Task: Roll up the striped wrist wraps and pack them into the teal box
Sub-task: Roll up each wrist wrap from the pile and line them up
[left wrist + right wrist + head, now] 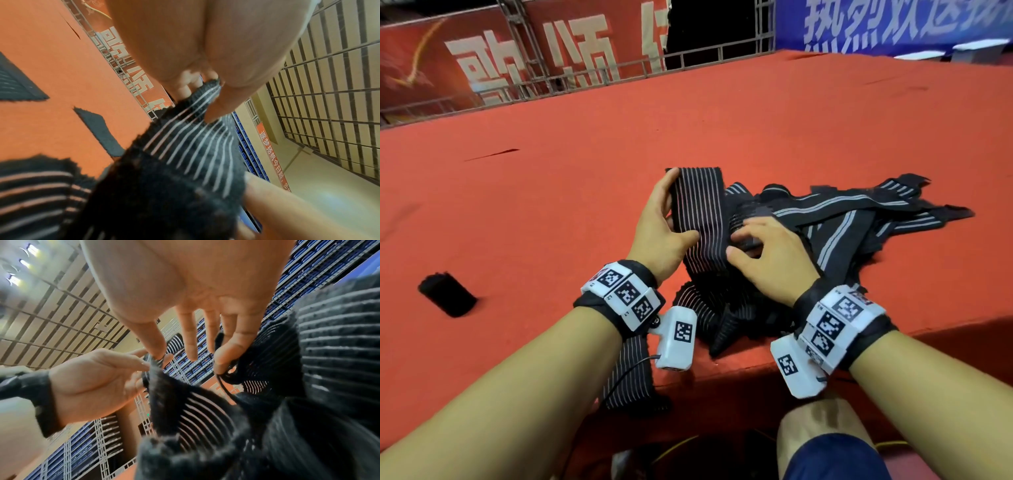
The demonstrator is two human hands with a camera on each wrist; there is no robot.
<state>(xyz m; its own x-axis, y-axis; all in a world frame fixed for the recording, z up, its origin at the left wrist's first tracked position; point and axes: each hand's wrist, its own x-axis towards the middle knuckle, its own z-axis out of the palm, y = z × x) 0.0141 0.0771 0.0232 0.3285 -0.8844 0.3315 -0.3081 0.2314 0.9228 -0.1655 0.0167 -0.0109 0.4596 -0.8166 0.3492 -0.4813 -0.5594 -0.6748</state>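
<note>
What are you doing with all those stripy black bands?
A person is sorting striped wrist wraps on a red-covered table. The left hand grips one long wrap near its upper end, thumb across the front, and holds it up; its lower part bunches on the table and hangs over the near edge. The right hand has its fingers on the tangled pile of wraps beside it. A dark roll, seemingly an already rolled wrap, lies off to the left. No teal box is in view.

Red carpeted platform (551, 192); red banner (482, 61) and blue banner (893, 24) behind, metal truss frame (739, 44) between them.
</note>
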